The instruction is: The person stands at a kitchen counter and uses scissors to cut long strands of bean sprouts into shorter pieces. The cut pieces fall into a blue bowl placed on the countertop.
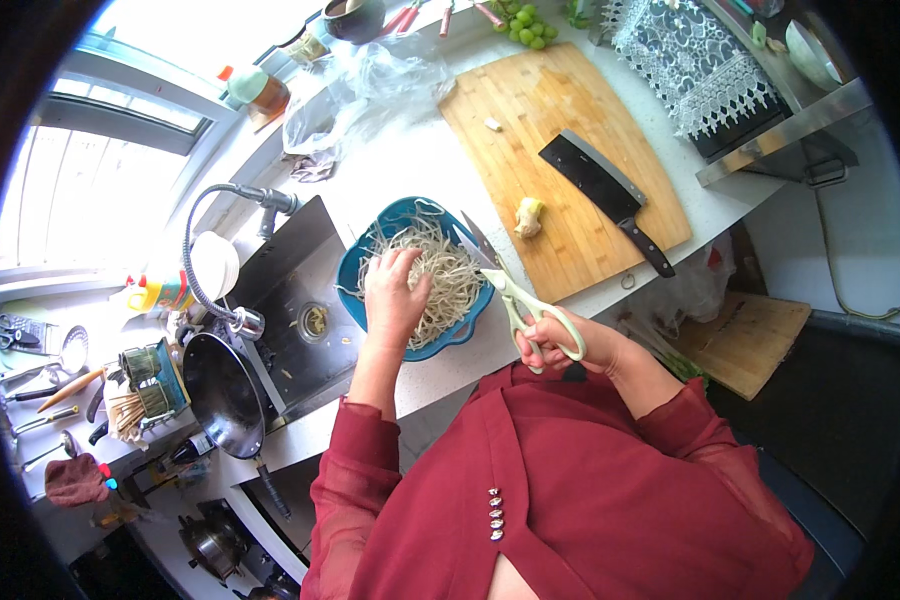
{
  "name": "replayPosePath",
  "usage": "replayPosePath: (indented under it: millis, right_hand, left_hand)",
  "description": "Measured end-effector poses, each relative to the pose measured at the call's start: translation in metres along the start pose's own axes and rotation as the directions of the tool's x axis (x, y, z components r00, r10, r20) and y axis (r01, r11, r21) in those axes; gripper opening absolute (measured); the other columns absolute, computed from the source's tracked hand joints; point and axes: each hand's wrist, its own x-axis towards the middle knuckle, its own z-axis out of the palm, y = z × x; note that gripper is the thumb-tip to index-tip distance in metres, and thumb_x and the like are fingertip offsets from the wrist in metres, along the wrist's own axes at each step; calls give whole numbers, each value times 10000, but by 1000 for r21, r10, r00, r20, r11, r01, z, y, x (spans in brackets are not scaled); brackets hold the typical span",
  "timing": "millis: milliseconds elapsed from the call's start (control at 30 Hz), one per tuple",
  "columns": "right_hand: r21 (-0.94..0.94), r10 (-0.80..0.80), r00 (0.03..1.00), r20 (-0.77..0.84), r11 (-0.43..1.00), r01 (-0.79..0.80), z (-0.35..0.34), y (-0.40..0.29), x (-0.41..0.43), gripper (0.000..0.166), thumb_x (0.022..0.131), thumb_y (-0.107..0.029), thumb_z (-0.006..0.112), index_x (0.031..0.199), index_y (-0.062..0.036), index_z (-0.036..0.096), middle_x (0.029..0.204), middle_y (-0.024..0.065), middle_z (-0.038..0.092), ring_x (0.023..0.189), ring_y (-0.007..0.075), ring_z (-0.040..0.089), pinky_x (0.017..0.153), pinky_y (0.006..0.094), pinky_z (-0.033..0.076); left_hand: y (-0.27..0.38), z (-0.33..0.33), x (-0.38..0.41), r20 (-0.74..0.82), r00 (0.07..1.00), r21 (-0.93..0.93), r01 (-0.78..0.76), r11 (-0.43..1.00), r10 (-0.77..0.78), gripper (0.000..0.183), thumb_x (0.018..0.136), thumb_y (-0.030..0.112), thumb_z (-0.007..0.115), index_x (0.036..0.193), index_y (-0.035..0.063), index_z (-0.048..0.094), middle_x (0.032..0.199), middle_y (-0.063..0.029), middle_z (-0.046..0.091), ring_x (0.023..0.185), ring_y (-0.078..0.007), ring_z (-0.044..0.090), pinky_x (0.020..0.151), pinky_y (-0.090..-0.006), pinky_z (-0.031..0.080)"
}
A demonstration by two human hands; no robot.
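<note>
A blue plastic basket [461, 336] full of thin pale strands, perhaps noodles [450, 289], stands on the counter beside the sink. My left hand [396, 289] rests on the strands, thumb apart from the fingers; whether it pinches any is hidden. In my right hand [551, 337] are kitchen scissors [504, 283] with pale green handles, their blades parted and pointing over the basket's right rim. To the right, a wooden cutting board [570, 97] bears a piece of ginger [529, 217], a small white piece, perhaps garlic [493, 124], and a black-bladed cleaver [596, 176].
Left of the basket are the steel sink [330, 375], a flexible faucet [249, 322] and a black wok [225, 397]. Clear plastic bags [375, 90] lie behind. Green grapes [529, 26] sit beyond the board, near a lace-covered appliance [690, 60].
</note>
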Motion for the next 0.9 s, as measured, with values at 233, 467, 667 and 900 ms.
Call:
replayPosePath:
  millis: [233, 467, 667, 900]
  right_hand:
    - [-20, -28, 1000, 2, 999, 28, -3, 3, -2, 238, 850, -276, 516, 778, -50, 494, 626, 20, 511, 427, 26, 329, 365, 183, 238]
    - [4, -17, 1000, 16, 1000, 17, -1, 3, -2, 241, 850, -276, 521, 772, -50, 494, 622, 21, 506, 425, 27, 328, 366, 186, 239]
    - [3, -23, 1000, 15, 1000, 23, -2, 0, -2, 246, 847, -282, 523, 765, -50, 503, 618, 21, 510, 417, 26, 324, 363, 186, 237]
    - [-17, 28, 999, 34, 999, -27, 7, -9, 1, 219, 830, -232, 502, 756, -26, 505, 646, 36, 519, 444, 3, 332, 399, 163, 267]
  left_hand:
    - [-6, 36, 8, -16, 974, 361, 218, 907, -227, 291, 664, 292, 734, 847, 83, 649, 887, -134, 559, 885, -307, 519, 781, -401, 423]
    - [-10, 49, 4, -41, 970, 339, 240, 910, -241, 160, 672, 244, 715, 716, 93, 681, 858, -102, 549, 888, -287, 510, 775, -405, 409]
    - [-14, -1, 3, -155, 960, -203, 199, 959, -232, 65, 711, 134, 720, 749, 89, 695, 814, -61, 599, 820, -228, 526, 706, -329, 416]
    - [3, -76, 5, 130, 876, -879, 319, 354, -465, 121, 860, 94, 614, 927, 12, 671, 858, -85, 684, 600, -24, 464, 548, -168, 358]
